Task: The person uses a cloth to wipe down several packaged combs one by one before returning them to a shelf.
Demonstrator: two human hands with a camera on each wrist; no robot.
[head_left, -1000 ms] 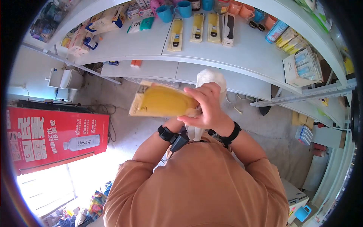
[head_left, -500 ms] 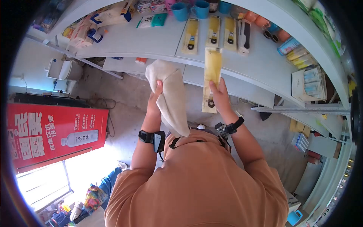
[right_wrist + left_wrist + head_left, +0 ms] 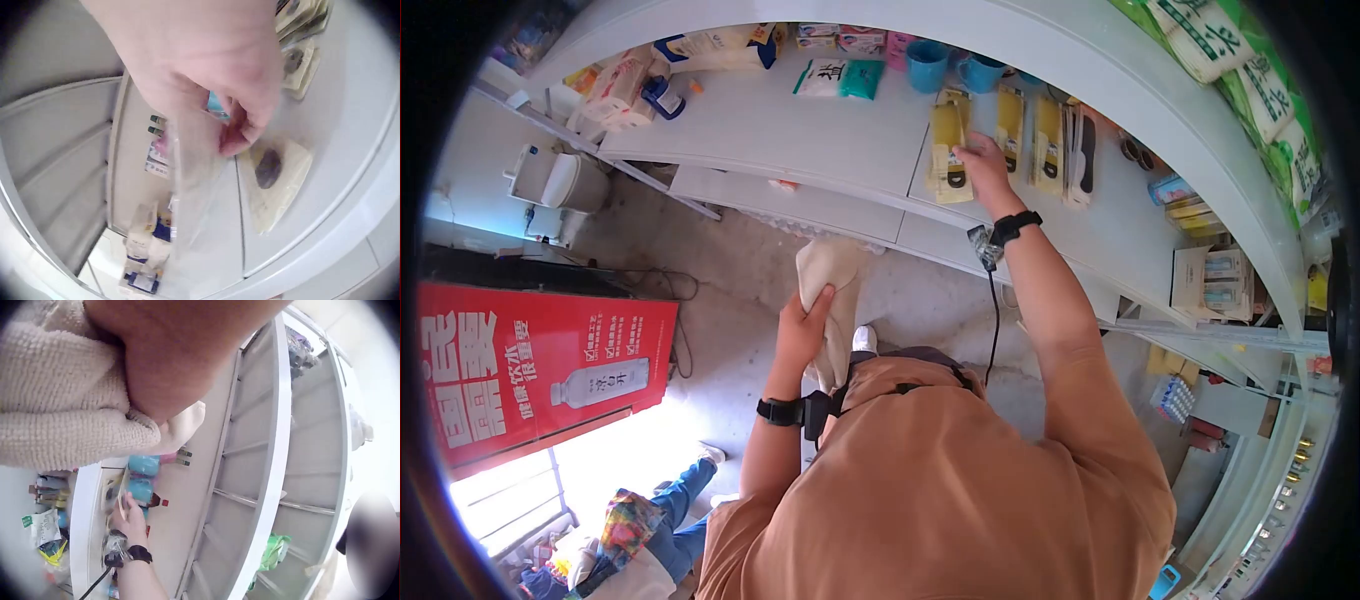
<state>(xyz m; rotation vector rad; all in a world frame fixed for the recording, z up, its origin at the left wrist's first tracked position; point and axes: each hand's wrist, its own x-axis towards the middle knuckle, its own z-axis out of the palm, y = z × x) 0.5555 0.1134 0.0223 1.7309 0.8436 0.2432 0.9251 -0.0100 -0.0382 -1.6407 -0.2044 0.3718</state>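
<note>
My left hand (image 3: 802, 325) grips a folded cream towel (image 3: 828, 275) in front of my body, thumb on top. Its ribbed terry weave shows close up in the left wrist view, where the towel (image 3: 56, 394) hangs around the hand. Over the shelf, my right hand (image 3: 988, 168) pinches the edge of a flat yellow package (image 3: 947, 130) in clear wrap. This package overlaps the leftmost of the row. In the right wrist view the fingers curl on the clear wrap (image 3: 195, 147), beside another package (image 3: 272, 178) with a dark handle lying on the shelf.
More yellow packages (image 3: 1050, 150) and a black-handled one (image 3: 1084, 160) lie to the right on the white shelf (image 3: 820, 130). Blue mugs (image 3: 927, 65) and a green-white bag (image 3: 838, 78) stand behind. An upper shelf edge (image 3: 1040, 50) overhangs. A red carton (image 3: 550, 370) stands at left.
The right hand has carried the yellow package from in front of my body forward to the shelf. The left hand has come apart from it and keeps the towel, now a little lower.
</note>
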